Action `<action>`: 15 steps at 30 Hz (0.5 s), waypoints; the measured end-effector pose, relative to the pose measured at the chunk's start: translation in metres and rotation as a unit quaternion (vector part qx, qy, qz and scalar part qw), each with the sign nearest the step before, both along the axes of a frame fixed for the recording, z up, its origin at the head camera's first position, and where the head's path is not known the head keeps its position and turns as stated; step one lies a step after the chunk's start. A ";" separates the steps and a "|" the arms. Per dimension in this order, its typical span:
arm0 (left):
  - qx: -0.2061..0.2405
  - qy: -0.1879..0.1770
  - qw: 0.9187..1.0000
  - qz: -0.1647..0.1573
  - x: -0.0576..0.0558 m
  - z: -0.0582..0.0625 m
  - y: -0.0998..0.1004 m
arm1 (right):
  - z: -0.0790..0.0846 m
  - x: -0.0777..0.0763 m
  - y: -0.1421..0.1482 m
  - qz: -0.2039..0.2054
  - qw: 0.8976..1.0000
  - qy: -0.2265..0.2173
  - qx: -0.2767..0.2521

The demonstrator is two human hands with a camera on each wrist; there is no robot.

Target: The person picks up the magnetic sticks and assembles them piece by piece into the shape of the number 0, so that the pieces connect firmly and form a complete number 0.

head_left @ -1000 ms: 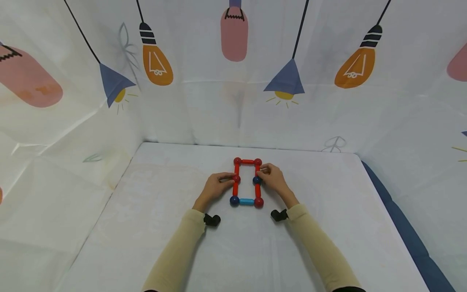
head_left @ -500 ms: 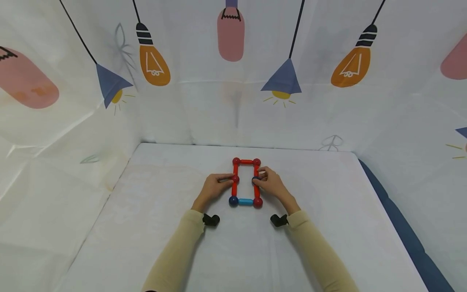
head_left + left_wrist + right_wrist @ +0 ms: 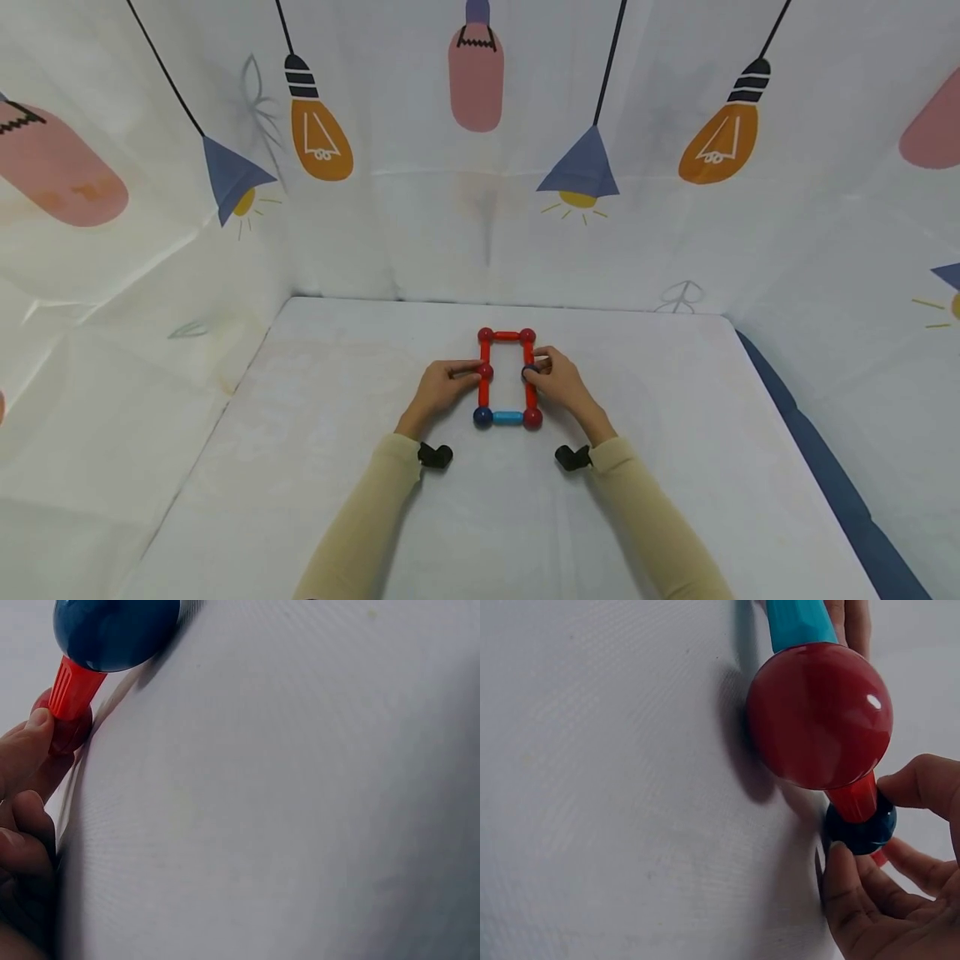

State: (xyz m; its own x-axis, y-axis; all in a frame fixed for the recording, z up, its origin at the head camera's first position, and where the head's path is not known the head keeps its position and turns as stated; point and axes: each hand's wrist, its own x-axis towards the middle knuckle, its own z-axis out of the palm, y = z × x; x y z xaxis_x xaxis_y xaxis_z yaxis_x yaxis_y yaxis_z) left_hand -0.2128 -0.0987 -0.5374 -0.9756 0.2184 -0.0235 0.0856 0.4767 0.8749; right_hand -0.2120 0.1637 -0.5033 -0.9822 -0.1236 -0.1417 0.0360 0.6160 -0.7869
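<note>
A rectangle of magnetic rods and balls lies on the white table, with red rods (image 3: pixel 484 394) along its sides and far end. A light blue rod (image 3: pixel 507 417) forms the near end, between a dark blue ball (image 3: pixel 483 417) and a red ball (image 3: pixel 532 418). My left hand (image 3: pixel 438 392) pinches the red ball (image 3: pixel 485 372) halfway along the left side. On the right side, my right hand (image 3: pixel 562 383) grips the middle dark blue ball (image 3: pixel 862 829) between thumb and fingers. Two more red balls (image 3: pixel 528 336) mark the far corners.
White cloth walls (image 3: pixel 420 233) printed with lamps and bulbs rise behind the table (image 3: pixel 337 500) and at both sides. A dark blue padded strip (image 3: pixel 817 458) runs along the right table edge. Black wrist mounts (image 3: pixel 435 456) sit at both cuffs.
My right thumb and fingers have closed over the middle dark blue ball on the right side. The left hand stays at its red ball, and the rectangle keeps its shape.
</note>
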 end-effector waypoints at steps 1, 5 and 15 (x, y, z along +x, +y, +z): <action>0.001 0.000 1.000 -0.001 -0.001 0.000 0.000 | -0.001 -0.001 0.000 -0.002 1.000 -0.001 0.000; 0.004 -0.001 1.000 0.000 -0.002 0.000 0.000 | -0.003 -0.002 0.001 -0.004 1.000 -0.003 -0.006; 0.005 -0.007 1.000 0.005 -0.001 -0.002 0.002 | -0.004 -0.001 0.005 -0.005 0.999 -0.013 -0.035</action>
State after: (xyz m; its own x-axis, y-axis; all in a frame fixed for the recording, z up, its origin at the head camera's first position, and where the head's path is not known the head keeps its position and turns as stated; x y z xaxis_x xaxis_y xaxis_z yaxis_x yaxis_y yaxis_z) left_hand -0.2134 -0.0967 -0.5390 -0.9772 0.2094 -0.0352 0.0688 0.4692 0.8804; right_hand -0.2128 0.1685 -0.5077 -0.9796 -0.1237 -0.1584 0.0631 0.5589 -0.8269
